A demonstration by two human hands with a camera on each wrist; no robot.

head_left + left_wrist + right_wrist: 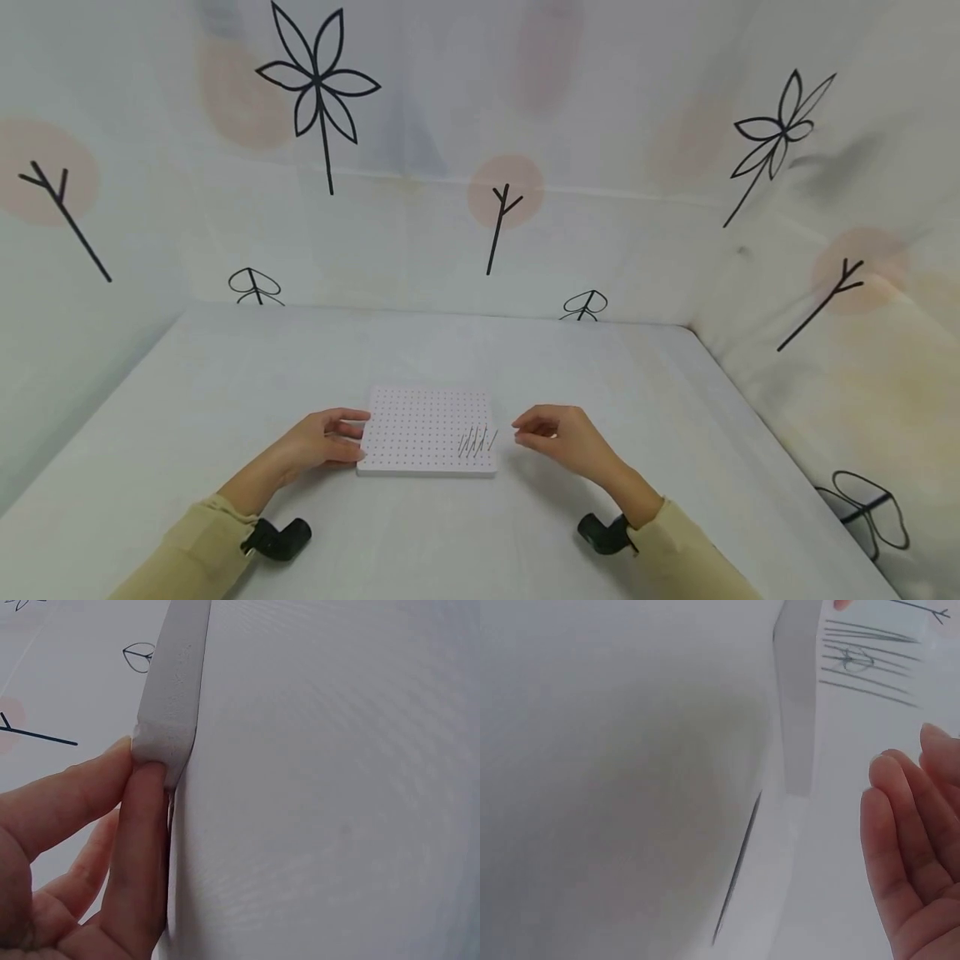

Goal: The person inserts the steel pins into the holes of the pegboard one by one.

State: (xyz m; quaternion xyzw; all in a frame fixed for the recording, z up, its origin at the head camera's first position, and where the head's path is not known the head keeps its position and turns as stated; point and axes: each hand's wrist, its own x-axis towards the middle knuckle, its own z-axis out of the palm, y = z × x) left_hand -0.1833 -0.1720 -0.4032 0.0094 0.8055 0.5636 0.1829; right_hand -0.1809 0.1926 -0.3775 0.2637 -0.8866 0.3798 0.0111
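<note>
A white square pegboard (420, 433) lies flat in front of me, its top dotted with rows of small holes. Several thin metal pins (477, 443) stand tilted in its near right part. At the board's left edge, my left hand (322, 442) touches the side with its fingertips; the left wrist view has two nearly straight fingers against the board's corner (161, 742). My right hand (562, 435) hovers just right of the board, fingers loosely bent, nothing visible between them. A thin dark rod (737, 866), like a pin, shows below these fingers in the right wrist view.
The board rests on a white-covered table (420, 542). Behind and at the sides hang pale curtains (420, 233) printed with dark leaf and twig drawings. A black device (281, 540) sits at the left wrist and another black device (603, 533) at the right.
</note>
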